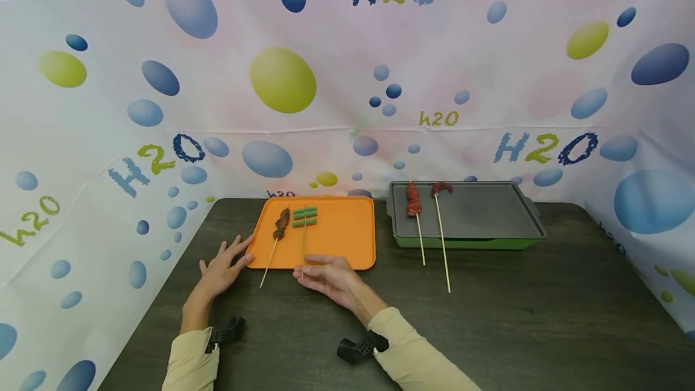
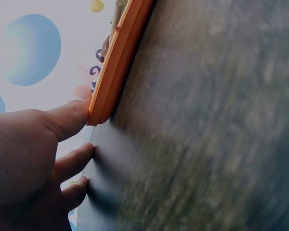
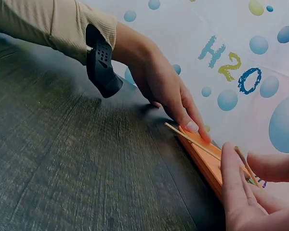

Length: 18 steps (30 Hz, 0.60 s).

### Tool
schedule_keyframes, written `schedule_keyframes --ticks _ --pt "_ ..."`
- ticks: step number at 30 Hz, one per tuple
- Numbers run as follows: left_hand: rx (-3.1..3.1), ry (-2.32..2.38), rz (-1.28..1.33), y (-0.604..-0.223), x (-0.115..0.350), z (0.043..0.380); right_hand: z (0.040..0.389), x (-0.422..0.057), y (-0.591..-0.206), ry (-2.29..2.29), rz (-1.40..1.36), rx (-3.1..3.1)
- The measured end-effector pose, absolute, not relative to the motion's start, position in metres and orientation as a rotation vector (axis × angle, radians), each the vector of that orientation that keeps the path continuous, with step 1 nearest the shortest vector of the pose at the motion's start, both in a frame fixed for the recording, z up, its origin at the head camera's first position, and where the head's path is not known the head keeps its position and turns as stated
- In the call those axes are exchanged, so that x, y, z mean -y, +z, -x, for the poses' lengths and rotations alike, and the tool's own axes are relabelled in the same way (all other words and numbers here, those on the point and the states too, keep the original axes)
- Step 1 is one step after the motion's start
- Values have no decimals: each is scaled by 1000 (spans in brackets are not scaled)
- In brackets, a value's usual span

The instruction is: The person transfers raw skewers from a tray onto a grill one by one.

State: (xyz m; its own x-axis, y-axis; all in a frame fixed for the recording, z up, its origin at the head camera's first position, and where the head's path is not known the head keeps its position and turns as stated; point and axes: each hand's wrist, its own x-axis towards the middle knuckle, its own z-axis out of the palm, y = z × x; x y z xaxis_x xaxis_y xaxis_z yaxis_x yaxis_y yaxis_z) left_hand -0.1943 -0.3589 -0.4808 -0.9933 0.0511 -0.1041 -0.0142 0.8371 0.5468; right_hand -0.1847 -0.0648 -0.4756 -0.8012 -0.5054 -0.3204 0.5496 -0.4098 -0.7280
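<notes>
Backdrop [image 1: 336, 35] repeatedly reads "H2O"; right hand [image 1: 330, 277] pinches green skewer [image 1: 305, 222].

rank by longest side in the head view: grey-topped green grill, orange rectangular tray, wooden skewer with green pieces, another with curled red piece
1. Green grill
2. Orange tray
3. Skewer with curled red piece
4. Skewer with green pieces

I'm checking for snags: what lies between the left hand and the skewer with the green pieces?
The head view shows the brown-meat skewer there, lying on the orange tray and reaching past its near edge.
</notes>
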Motion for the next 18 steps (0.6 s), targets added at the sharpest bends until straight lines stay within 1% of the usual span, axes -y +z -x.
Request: schedule_keyframes --ticks 10,18 --pt "-2893 855 -21 -480 360 194 184 55 -476 -2187 -22 -1271" --pt "-2898 858 -27 -481 362 195 174 39 -466 -2174 70 -1312"
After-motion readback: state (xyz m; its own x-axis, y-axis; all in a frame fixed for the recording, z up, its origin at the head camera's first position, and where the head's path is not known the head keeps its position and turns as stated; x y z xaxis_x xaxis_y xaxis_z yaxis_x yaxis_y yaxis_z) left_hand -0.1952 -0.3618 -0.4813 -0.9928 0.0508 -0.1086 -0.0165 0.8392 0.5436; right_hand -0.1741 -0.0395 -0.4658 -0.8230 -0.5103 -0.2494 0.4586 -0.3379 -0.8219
